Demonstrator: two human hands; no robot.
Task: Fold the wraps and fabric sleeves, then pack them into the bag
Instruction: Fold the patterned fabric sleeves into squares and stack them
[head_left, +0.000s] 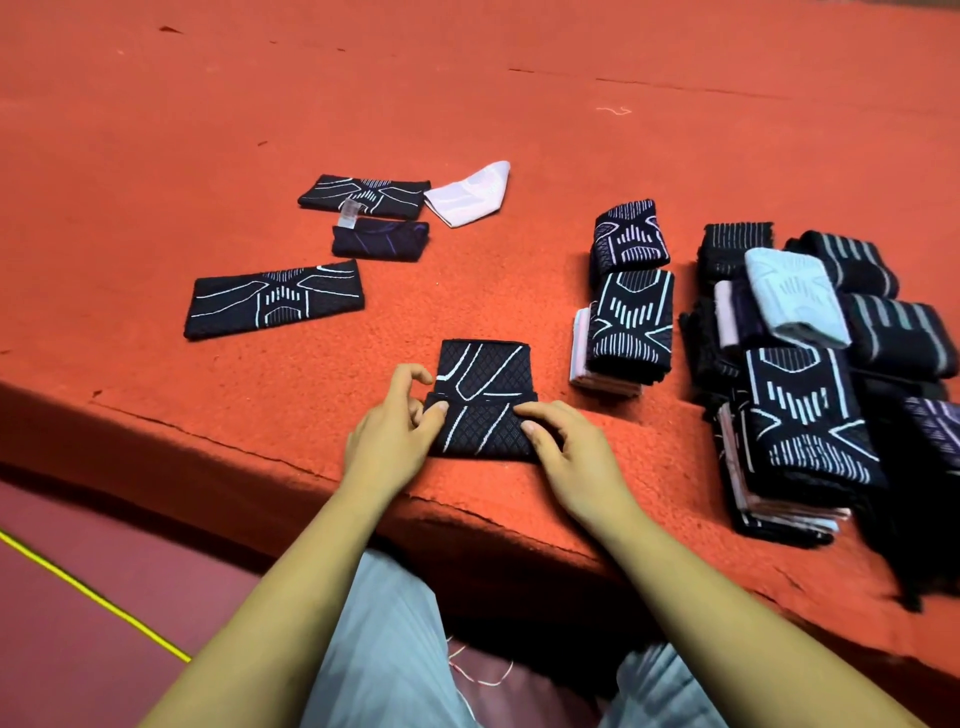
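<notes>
Step in hand: folding. One black sleeve (483, 369) with white line pattern lies at the near edge of the orange table (519, 130), straight in front of the person. Its near part is doubled over the far part, and the flap's edge runs left to right across the middle.

Left hand (395, 431): thumb on the left end of the flap, fingers curled at its edge. Reads as a pinch on the sleeve.
Right hand (571, 457): fingers and thumb close on the flap's right end, grasping it too. Neither hand is free.

Left, farther out: a long sleeve (275, 304) lying flat and unfolded, and a second long sleeve (363, 195) beyond it. A short dark piece (382, 239) lies between them, and a pale piece (470, 195) sits just right of the far one. Judged: work not yet done.

Right: two small stacks (631, 322) of folded pieces, then a large pile (805, 395) of folded sleeves and striped wraps towards the right border.

Bag: not in view. Nothing here shows packing begun.

Progress, judged: most pieces folded, a few left, none packed.

Next move calls for: press the flap flat with edges lined up, holding both ends so the knit does not spring open. Then lift it as one piece to a stack on the right. Risk: the fold slips open on release.
</notes>
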